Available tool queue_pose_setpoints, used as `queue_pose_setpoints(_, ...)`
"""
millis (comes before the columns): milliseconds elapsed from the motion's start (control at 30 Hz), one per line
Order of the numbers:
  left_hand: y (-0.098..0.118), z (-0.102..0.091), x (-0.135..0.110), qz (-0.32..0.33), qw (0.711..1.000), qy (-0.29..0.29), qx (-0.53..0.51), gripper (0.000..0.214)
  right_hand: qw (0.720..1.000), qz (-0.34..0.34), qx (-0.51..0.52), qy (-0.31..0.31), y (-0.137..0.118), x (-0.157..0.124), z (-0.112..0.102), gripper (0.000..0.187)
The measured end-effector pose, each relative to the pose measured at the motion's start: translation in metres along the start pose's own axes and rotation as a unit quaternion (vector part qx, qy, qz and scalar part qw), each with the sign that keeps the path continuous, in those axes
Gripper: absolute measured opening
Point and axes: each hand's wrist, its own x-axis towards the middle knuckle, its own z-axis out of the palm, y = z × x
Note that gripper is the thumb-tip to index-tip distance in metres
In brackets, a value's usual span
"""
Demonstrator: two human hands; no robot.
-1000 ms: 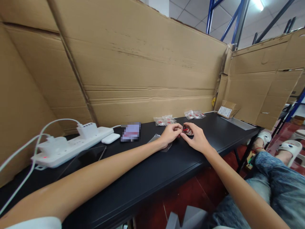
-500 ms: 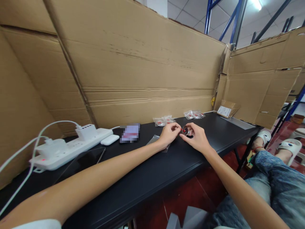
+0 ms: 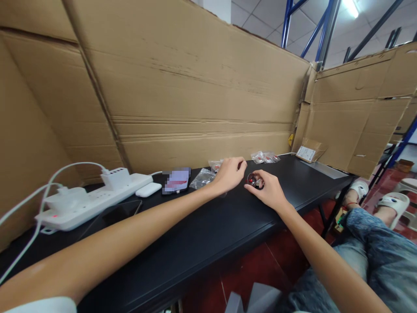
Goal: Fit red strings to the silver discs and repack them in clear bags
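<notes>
In my right hand is a small round clear item with a dark inside and a red spot, gripped between thumb and fingers just above the black table. My left hand is beside it on the left, apart from it, back of the hand up and fingers curled in. Its fingertips are hidden, so I cannot see what they hold. By the left wrist lies a crumpled clear plastic bag. Behind the left hand, partly covered, are clear packets with red bits.
More clear packets lie by the cardboard wall. Left are a phone, a white case, a power strip with cables and a dark flat device. A labelled parcel stands far right. A seated person's legs show at right.
My left hand has drawn away from the round item, lifting slightly and turning its back up. My right hand keeps the item almost in place. The clear bag near the left wrist shows more.
</notes>
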Motion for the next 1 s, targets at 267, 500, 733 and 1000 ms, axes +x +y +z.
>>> queue_pose_setpoints(267,-0.012,0.01,-0.007,-0.116,0.987,-0.09,-0.059,0.052,1.0,-0.006,-0.003,-0.013,-0.001,0.0,0.0,0.036)
queue_pose_setpoints(500,-0.015,0.016,-0.008,-0.342,0.888,-0.186,-0.246,0.079,0.999,-0.022,-0.006,-0.042,-0.004,-0.001,-0.002,0.04)
queue_pose_setpoints(733,-0.018,0.025,-0.008,-0.154,0.94,-0.177,-0.247,0.039,0.999,-0.023,-0.005,-0.039,0.0,0.0,0.001,0.04)
queue_pose_setpoints(1000,-0.036,0.029,-0.007,-0.095,0.972,-0.133,-0.166,0.021,0.998,-0.012,-0.049,-0.029,-0.007,-0.003,-0.005,0.004)
